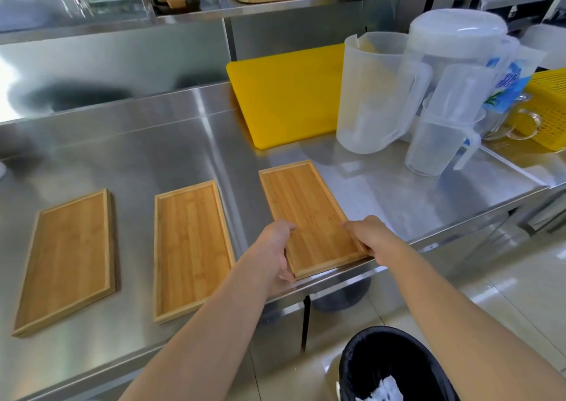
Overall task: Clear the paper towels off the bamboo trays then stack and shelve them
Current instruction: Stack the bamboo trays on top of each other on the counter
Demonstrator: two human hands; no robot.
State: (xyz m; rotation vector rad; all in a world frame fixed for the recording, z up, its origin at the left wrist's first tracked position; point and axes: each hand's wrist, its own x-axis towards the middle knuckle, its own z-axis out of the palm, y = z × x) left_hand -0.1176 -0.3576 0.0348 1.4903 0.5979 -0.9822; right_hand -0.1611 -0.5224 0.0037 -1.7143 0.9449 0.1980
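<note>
Bamboo trays, 3 of them, lie flat in a row along the near part of the steel counter point(171, 143), all bare of paper towels: the left tray point(66, 261), the middle tray point(191, 249) and the right tray point(309, 216), each apart from its neighbour with bare steel between. The right tray sits at the counter's near edge, its near end level with the lip. The left hand point(274, 249) clasps that tray's near-left side, thumb on the inner face and fingers curled under the rim; the right hand point(369, 235) pinches the near-right rim, fingers wrapped over the edge. To the right of this tray the counter is open up to its right end. Farther back, a yellow cutting board point(288, 97) lies flat, and just right of it stand clear plastic pitchers point(376, 94), well apart from the tray. A yellow perforated basket point(548, 106) sits at the far right. Above, a steel shelf point(275, 5) carries wooden boards. On the floor below the right forearm stands a black-lined bin point(395, 367) with crumpled white paper point(384, 390) inside.
</note>
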